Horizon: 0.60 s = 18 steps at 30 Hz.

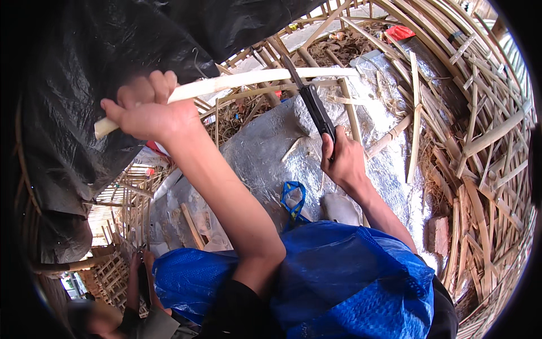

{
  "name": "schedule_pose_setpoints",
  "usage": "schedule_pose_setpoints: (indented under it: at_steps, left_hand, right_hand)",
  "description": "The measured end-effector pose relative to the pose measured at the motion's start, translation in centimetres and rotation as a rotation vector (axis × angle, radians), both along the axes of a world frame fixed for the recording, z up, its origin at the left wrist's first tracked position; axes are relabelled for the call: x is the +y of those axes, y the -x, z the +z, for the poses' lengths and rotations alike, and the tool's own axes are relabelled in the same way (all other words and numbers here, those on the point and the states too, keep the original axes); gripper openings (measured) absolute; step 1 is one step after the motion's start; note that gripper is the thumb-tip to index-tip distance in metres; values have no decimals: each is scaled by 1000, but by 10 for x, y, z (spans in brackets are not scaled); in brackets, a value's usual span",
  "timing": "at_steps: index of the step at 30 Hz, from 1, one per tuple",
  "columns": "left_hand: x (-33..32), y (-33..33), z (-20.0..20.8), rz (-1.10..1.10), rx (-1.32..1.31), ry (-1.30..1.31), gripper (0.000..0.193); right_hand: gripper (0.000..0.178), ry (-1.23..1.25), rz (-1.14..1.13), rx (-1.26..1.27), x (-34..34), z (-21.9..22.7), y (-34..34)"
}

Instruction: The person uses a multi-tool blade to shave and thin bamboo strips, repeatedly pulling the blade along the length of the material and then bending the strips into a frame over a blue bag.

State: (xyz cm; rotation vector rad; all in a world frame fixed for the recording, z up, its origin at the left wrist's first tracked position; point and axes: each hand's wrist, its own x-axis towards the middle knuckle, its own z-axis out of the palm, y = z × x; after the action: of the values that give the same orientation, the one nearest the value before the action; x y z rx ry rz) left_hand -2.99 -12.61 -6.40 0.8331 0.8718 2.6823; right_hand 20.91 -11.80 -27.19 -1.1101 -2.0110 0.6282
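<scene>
My left hand (pixel 151 110) is closed around the near end of a long, pale bamboo strip (pixel 226 83), raised at the upper left. From there the strip runs to the right, slightly bowed. My right hand (pixel 347 160) grips the black handle of a knife (pixel 317 108), thumb along its side. The knife's dark blade points up and left and crosses the strip, seemingly against it. Below the knife lies a silvery sheet (pixel 248 148) with a pale stone block (pixel 307 120) on it. A blue plastic sheet (pixel 350 277) covers my lap.
Split bamboo strips (pixel 480 226) pile up along the right, near a reddish brick (pixel 438 235). Black plastic sheeting (pixel 113 45) hangs at the upper left. Dry shavings (pixel 353 48) lie at the far side. Another person (pixel 99 319) is at the lower left, hands raised by a woven bamboo lattice (pixel 116 279).
</scene>
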Motion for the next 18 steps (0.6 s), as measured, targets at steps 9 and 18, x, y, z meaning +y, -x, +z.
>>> schedule_pose_setpoints:
  at_steps: [9,18]
  left_hand:
    - [-2,-17,2,10,-96,-26,56]
    - [21,-44,-9,-31,-99,-59,55]
  right_hand:
    - [31,-81,31,111,-1,21,8]
    - [29,60,35,180,0,26,4]
